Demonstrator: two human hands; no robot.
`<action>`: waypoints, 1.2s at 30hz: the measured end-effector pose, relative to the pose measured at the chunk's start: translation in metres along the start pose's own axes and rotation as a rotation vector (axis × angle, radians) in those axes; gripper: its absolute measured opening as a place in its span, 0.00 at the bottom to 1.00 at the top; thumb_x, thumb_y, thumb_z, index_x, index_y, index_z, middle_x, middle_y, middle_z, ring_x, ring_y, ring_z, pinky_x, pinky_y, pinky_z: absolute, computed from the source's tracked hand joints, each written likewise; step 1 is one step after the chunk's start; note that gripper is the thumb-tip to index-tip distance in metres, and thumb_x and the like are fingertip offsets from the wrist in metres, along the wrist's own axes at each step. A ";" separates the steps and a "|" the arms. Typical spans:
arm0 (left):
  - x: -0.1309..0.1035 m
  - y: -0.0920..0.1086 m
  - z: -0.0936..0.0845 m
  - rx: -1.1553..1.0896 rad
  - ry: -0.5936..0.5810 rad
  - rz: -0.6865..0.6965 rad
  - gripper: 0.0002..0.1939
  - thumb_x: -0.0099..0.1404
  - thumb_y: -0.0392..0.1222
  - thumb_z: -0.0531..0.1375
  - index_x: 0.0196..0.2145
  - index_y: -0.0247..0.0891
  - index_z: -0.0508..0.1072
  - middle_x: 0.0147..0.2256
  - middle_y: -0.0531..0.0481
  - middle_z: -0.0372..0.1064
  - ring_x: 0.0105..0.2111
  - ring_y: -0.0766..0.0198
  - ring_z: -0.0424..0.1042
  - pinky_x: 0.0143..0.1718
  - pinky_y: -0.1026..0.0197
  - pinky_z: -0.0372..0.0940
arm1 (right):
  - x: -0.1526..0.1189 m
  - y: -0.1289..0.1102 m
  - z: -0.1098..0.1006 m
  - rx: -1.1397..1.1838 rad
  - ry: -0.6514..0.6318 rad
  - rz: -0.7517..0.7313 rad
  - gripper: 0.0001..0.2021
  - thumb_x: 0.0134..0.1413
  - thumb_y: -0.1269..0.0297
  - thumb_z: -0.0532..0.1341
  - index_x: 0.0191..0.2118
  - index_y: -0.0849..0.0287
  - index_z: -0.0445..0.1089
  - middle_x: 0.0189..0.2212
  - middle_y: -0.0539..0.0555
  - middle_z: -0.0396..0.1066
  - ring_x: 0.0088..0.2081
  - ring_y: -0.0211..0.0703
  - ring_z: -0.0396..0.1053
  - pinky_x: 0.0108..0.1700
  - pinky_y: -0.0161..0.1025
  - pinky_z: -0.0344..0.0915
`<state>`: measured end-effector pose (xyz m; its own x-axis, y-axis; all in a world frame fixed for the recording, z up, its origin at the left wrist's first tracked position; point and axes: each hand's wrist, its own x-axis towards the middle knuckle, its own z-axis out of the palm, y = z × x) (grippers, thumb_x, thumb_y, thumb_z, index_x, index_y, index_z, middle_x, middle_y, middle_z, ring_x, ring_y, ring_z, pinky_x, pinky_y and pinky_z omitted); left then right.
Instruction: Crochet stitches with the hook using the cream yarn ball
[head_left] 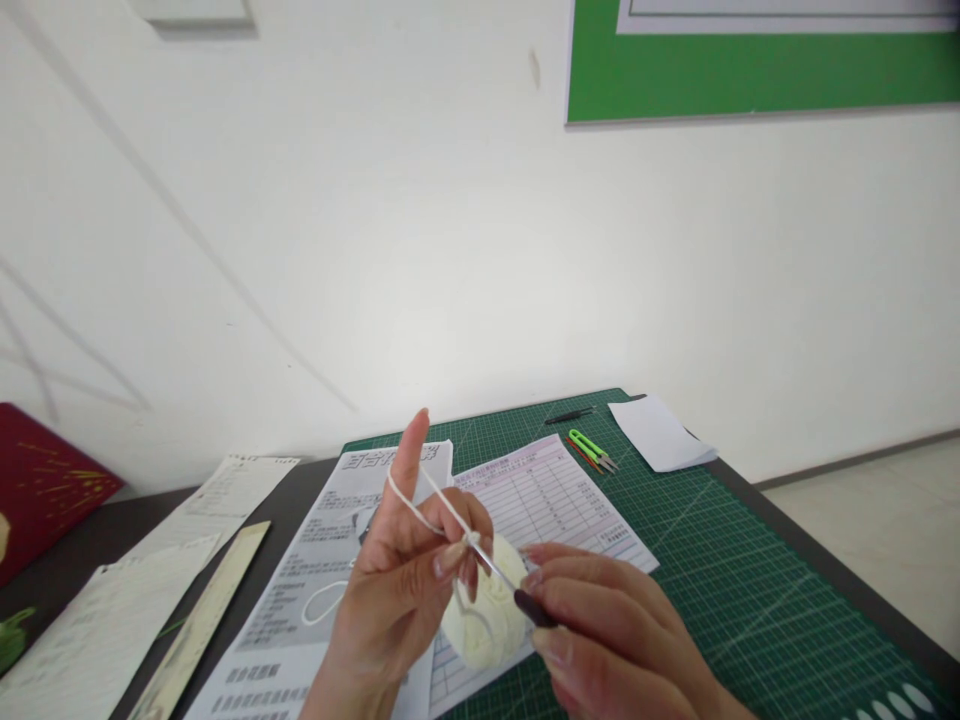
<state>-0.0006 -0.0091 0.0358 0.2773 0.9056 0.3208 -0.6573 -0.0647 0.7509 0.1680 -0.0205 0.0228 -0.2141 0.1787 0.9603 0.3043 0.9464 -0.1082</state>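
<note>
My left hand (409, 570) has its index finger raised with white yarn (437, 487) looped round it. Its thumb and other fingers pinch the yarn near the tip of a crochet hook (496, 570). My right hand (607, 625) is closed round the dark handle of that hook, whose metal shaft points up and left to the pinched yarn. Below and behind both hands a pale cream ball of yarn (491, 635) rests on the papers. A loose loop of yarn hangs left of my left wrist. The stitch at the hook's tip is too small to make out.
A printed sheet (292, 600) and a lined form (551, 500) lie on the green cutting mat (705, 570). Green thread snips (592, 450), a dark slim tool (570, 415) and white paper (660, 432) are farther back. At left are a ruler (206, 620) and handwritten sheets (112, 610).
</note>
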 end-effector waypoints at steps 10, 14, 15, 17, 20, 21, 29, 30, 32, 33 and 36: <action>-0.005 -0.007 0.002 -0.078 -0.014 0.038 0.46 0.60 0.31 0.59 0.65 0.60 0.38 0.27 0.53 0.69 0.28 0.65 0.66 0.27 0.66 0.61 | -0.004 0.009 -0.001 -0.038 -0.113 -0.047 0.08 0.64 0.70 0.53 0.43 0.65 0.68 0.36 0.59 0.79 0.46 0.43 0.75 0.46 0.37 0.75; -0.003 -0.002 0.010 -0.055 0.049 0.022 0.47 0.59 0.32 0.61 0.64 0.63 0.38 0.26 0.54 0.68 0.30 0.64 0.66 0.28 0.65 0.62 | -0.005 0.012 0.011 -0.114 0.065 -0.146 0.12 0.64 0.70 0.53 0.35 0.63 0.73 0.31 0.55 0.80 0.44 0.39 0.75 0.52 0.32 0.70; -0.003 -0.001 0.012 -0.035 0.065 0.040 0.47 0.60 0.31 0.60 0.64 0.65 0.38 0.27 0.54 0.68 0.30 0.64 0.66 0.29 0.65 0.62 | -0.005 0.011 0.014 -0.151 0.094 -0.160 0.14 0.65 0.68 0.52 0.34 0.61 0.74 0.30 0.54 0.80 0.45 0.39 0.75 0.53 0.32 0.69; -0.004 -0.001 0.015 0.031 0.091 0.097 0.46 0.61 0.29 0.59 0.63 0.68 0.39 0.28 0.56 0.69 0.30 0.65 0.67 0.31 0.65 0.64 | -0.004 0.008 0.016 -0.212 0.139 -0.132 0.14 0.64 0.69 0.53 0.32 0.59 0.75 0.27 0.52 0.79 0.45 0.39 0.75 0.55 0.34 0.68; -0.005 -0.001 0.016 0.138 0.101 0.189 0.46 0.62 0.29 0.59 0.62 0.72 0.41 0.30 0.57 0.70 0.33 0.66 0.68 0.33 0.65 0.65 | -0.002 0.003 0.009 -0.231 0.072 -0.096 0.10 0.61 0.72 0.57 0.34 0.59 0.75 0.30 0.52 0.79 0.43 0.40 0.76 0.54 0.35 0.69; -0.006 -0.001 0.015 0.160 0.096 0.207 0.45 0.62 0.29 0.60 0.61 0.73 0.43 0.30 0.57 0.71 0.33 0.66 0.68 0.34 0.64 0.66 | -0.002 0.002 0.005 -0.221 0.015 -0.079 0.08 0.61 0.71 0.57 0.36 0.59 0.75 0.31 0.53 0.80 0.43 0.41 0.76 0.52 0.35 0.71; -0.002 0.002 0.009 0.176 0.070 0.162 0.41 0.61 0.31 0.60 0.62 0.67 0.48 0.28 0.55 0.71 0.31 0.64 0.68 0.31 0.64 0.65 | -0.012 0.006 -0.010 -0.047 -0.132 0.002 0.08 0.59 0.70 0.59 0.44 0.62 0.71 0.36 0.57 0.78 0.45 0.46 0.75 0.47 0.39 0.75; -0.002 0.003 0.009 0.180 0.071 0.158 0.41 0.62 0.31 0.60 0.62 0.66 0.47 0.27 0.55 0.71 0.31 0.64 0.68 0.32 0.64 0.64 | -0.013 0.007 -0.010 -0.041 -0.116 -0.008 0.08 0.59 0.71 0.59 0.44 0.63 0.71 0.35 0.57 0.78 0.44 0.46 0.75 0.47 0.39 0.75; -0.001 0.003 0.008 0.197 0.078 0.157 0.40 0.63 0.32 0.59 0.63 0.65 0.47 0.26 0.55 0.70 0.30 0.64 0.67 0.32 0.64 0.64 | -0.012 0.007 -0.009 -0.033 -0.110 -0.008 0.08 0.58 0.72 0.60 0.43 0.64 0.71 0.35 0.57 0.78 0.44 0.45 0.75 0.49 0.38 0.73; -0.001 0.003 0.007 0.204 0.082 0.157 0.40 0.63 0.32 0.59 0.63 0.64 0.46 0.26 0.55 0.70 0.30 0.64 0.67 0.32 0.64 0.63 | -0.012 0.006 -0.008 -0.030 -0.088 -0.004 0.08 0.58 0.72 0.60 0.43 0.64 0.71 0.34 0.56 0.78 0.43 0.44 0.75 0.50 0.38 0.73; -0.001 0.003 0.005 0.199 0.078 0.145 0.40 0.62 0.31 0.59 0.63 0.64 0.46 0.26 0.55 0.70 0.30 0.65 0.67 0.31 0.65 0.62 | -0.012 0.006 -0.005 0.025 -0.049 0.026 0.10 0.58 0.71 0.60 0.45 0.60 0.71 0.34 0.54 0.78 0.40 0.44 0.76 0.46 0.39 0.75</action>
<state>0.0007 -0.0121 0.0411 0.1304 0.9100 0.3935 -0.5328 -0.2704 0.8018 0.1769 -0.0186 0.0124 -0.2517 0.2156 0.9435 0.2875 0.9475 -0.1399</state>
